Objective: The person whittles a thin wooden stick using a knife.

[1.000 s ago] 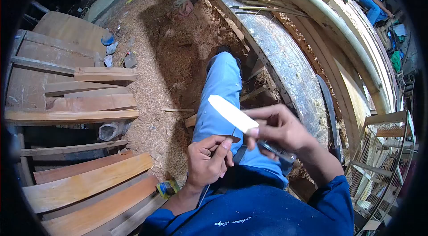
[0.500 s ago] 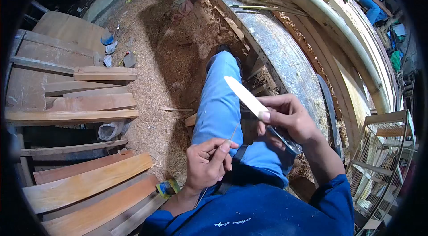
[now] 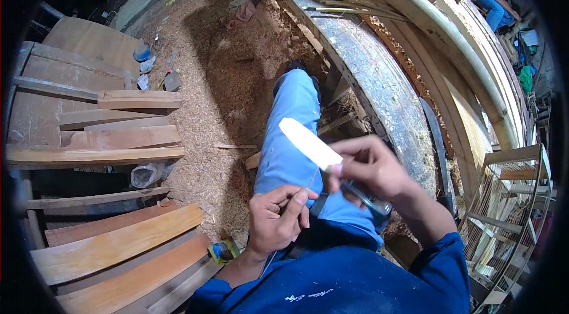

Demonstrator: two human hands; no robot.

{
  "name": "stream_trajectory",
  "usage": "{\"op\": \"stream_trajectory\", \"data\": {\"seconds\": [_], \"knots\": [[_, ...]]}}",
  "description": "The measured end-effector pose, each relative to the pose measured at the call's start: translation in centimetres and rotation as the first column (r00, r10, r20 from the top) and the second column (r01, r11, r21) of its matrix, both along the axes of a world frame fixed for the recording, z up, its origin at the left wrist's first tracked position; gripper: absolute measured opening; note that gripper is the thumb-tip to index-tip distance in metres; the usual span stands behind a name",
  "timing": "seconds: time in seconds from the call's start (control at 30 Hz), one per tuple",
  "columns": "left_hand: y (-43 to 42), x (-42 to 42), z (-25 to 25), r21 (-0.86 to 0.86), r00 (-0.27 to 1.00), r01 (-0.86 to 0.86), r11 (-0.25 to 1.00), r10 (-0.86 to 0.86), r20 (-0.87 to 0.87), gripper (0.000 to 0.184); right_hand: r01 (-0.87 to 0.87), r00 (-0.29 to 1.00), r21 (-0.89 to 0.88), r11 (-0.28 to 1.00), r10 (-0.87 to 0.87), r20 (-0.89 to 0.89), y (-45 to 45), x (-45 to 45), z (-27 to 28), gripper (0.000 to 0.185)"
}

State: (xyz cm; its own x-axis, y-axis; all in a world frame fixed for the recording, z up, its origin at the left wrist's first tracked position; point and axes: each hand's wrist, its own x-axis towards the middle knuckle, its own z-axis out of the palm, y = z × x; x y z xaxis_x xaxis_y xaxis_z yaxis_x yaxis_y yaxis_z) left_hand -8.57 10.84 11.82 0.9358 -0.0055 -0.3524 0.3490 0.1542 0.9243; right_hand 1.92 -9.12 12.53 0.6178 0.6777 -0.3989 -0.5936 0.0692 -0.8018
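The left hand [image 3: 274, 222] was clamped on a thin strip [image 3: 312, 177], its thumb and forefinger pinched together close to the exposed upper end, seemingly to keep that short length stiff. The right hand [image 3: 379, 173], ahead and to the right of that pinch, was closed round a knife, its handle [image 3: 376, 204] under the palm and its thumb near the blade's base, probably for fine control of the edge. The blade [image 3: 303, 141] stood just beyond the pinch, above the trousered leg [image 3: 292, 97]; whether it touched the strip could not be told from where one stood. The knife's long axis ran obliquely, its tip pointing forward and to the person's left, its butt back and to the right. The strip's long axis crossed that line, its upper end pointing forward and slightly right, its lower length trailing back beside the left wrist. Well to the right of both grips stood a wire-strung frame [image 3: 513, 158].
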Motion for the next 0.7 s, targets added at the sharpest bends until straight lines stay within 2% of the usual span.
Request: {"op": "stream_trajectory", "data": {"seconds": [0.03, 0.07, 0.2, 0.3, 0.37, 0.43, 0.57, 0.63, 0.7], "knots": [[0.1, 0.0, 0.0, -0.001, 1.000, 0.000, 1.000, 0.000, 0.001, 0.020, 0.062, 0.998, 0.070, 0.996, -0.061, -0.023, -0.5, 0.6, 0.3, 0.034], [0.1, 0.0, -0.1, 0.007, 1.000, -0.006, 1.000, 0.006, 0.007, 0.020, 0.044, 0.999, 0.079, 0.996, -0.042, -0.025, -0.8, 0.7, 0.5, 0.036], [0.2, -0.1, -0.9, -0.011, 0.998, -0.029, 1.000, 0.029, 0.059, 0.020, -0.118, 0.989, 0.060, 0.991, 0.123, -0.078, 0.1, -0.5, 1.5, 0.044], [0.1, -0.4, -1.6, -0.025, 0.994, -0.035, 0.999, 0.038, 0.103, 0.019, -0.213, 0.972, 0.092, 0.973, 0.220, -0.081, 0.8, -1.0, 0.9, 0.040], [0.1, -0.3, -1.4, -0.002, 0.995, -0.045, 0.999, 0.045, 0.083, 0.019, -0.221, 0.972, 0.094, 0.971, 0.227, -0.056, 0.8, -1.0, 0.5, 0.039], [-0.1, -0.1, -1.2, 0.019, 0.997, -0.053, 0.998, 0.052, 0.062, 0.019, -0.175, 0.980, 0.079, 0.981, 0.181, -0.081, 0.6, -0.8, 0.8, 0.032], [-0.4, 0.3, -0.8, 0.028, 0.997, -0.037, 0.999, 0.035, 0.076, 0.020, -0.174, 0.983, 0.047, 0.984, 0.176, -0.051, 0.5, -0.6, 0.7, 0.031], [-0.4, 0.3, -0.5, 0.051, 0.998, -0.032, 0.998, 0.029, 0.062, 0.020, 0.006, 0.999, -0.039, 0.999, -0.004, 0.039, 0.0, 0.1, 0.3, 0.034], [-0.2, 0.1, -0.3, 0.046, 0.997, -0.020, 0.999, 0.017, 0.076, 0.023, 0.083, 0.996, 0.045, 0.996, -0.084, 0.030, -1.2, 1.2, 0.3, 0.040]]}}
